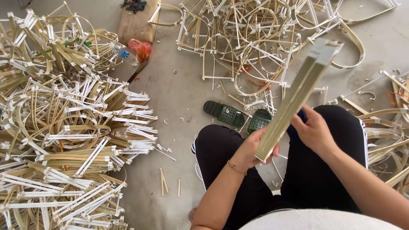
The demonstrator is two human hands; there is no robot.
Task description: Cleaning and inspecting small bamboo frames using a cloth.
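While raised, both hands [255,149] grip tilted bamboo strips [298,93].

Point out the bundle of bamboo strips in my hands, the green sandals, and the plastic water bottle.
Bundle of bamboo strips [294,100], head view, middle of its flat side.
Green sandals [223,113], head view, strap of the left one.
Plastic water bottle [124,53], head view, its clear body.
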